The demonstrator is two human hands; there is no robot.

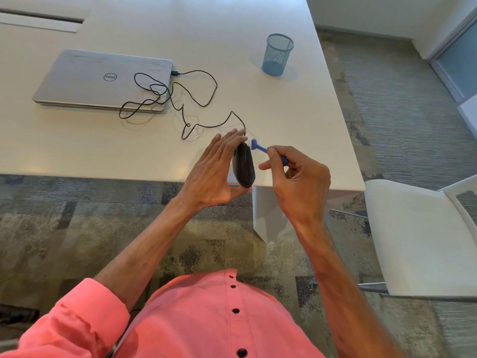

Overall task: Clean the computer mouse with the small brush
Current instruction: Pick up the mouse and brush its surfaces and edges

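Computer mouse point(244, 165) is tipped on its side at the table's point(154, 151) near edge, clamped between the left hand's point(211, 171) fingers and thumb. Right hand point(299, 177) pinches the small brush point(258, 146), bristles at the mouse's front. Short, light strokes look best here.

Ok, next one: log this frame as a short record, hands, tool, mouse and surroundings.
left hand: holds computer mouse on its side, above the table edge
right hand: pinches small brush handle
brush head: at the mouse's front, by the cable
cable: loops to closed laptop
also on table: blue mesh cup
beside table: white chair
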